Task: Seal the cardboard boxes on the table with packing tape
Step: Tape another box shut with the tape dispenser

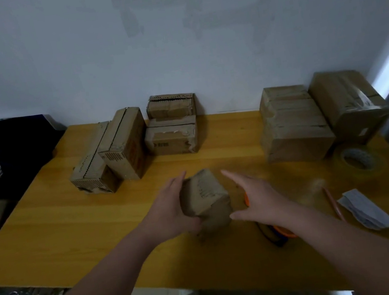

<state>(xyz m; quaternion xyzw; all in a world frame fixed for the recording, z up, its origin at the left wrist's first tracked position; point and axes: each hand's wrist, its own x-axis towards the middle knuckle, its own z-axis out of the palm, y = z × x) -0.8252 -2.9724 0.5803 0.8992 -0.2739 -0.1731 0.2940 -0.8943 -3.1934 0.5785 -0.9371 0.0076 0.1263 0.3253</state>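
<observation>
Right, your left hand grips the tilted box, right hand spread beside it: set it flat, flaps square, before taping.

Holds a small box at the front centre of the worktop, left hand gripping its left side, right hand just beside its right. Has behind it a left pair of boxes touching side by side, a stacked pair of boxes at back centre by the wall, and a right pair of boxes side by side. Has a tape roll before the right pair, a pen and folded paper nearer the front right, and a tool partly under the right forearm.
</observation>
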